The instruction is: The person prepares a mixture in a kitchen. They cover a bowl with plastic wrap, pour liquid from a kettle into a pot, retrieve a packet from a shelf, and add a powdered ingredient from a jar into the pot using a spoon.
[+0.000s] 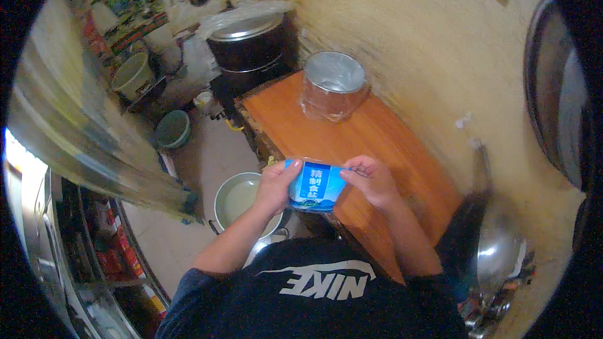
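A blue plastic packet of table salt (pixel 315 186) bearing white writing is stretched between my two hands. My left hand (pixel 278 182) grips its left edge, thumb on the front face. At the upper right corner, my right hand (pixel 372 180) pinches the packet between thumb and fingers. Below and to the left of the packet, a pale round basin (pixel 235 197) holds a light, cloudy liquid; my left forearm hides part of it. Behind the packet stretches an orange-brown wooden tabletop (pixel 292 122).
A metal-topped container in clear plastic (pixel 335 75) stands on the tabletop's far end. Beyond it is a large dark lidded pot (pixel 247 42). A green bucket (pixel 173 129) sits on the floor. A curtain (pixel 94 132) hangs at left, and a metal wok (pixel 499 254) is at right.
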Action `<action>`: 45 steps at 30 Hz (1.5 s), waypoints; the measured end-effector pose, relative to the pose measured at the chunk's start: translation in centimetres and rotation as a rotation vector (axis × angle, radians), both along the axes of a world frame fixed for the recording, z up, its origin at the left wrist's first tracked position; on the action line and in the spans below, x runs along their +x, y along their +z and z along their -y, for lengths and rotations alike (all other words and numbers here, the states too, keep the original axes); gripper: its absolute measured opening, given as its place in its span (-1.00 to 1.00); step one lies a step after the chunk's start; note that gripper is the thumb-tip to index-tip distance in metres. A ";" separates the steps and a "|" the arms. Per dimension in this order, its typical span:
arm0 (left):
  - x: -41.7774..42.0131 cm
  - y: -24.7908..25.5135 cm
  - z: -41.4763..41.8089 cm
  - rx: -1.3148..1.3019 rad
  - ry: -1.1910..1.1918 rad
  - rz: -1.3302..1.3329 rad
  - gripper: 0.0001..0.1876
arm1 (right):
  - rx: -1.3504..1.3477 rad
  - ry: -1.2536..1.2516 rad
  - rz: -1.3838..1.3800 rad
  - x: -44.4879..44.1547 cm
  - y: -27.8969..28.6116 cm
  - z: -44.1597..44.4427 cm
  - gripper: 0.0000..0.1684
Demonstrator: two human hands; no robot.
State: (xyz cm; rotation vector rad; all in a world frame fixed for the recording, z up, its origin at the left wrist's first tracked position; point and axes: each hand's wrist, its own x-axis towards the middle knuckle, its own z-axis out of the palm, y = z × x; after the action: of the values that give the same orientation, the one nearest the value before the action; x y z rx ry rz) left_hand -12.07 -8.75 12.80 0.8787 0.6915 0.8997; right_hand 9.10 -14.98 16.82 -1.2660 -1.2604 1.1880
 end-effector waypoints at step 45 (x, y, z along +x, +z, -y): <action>-0.9 -0.4 -5.0 -0.338 0.300 0.477 -0.62 | -0.361 0.004 -0.541 -4.1 -6.5 0.2 -0.76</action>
State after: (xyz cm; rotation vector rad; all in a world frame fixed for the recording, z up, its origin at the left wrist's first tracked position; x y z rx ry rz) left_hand -12.94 -3.71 12.42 0.2428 0.5403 1.1668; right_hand 5.00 -15.17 10.36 -1.0799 -0.6701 1.6736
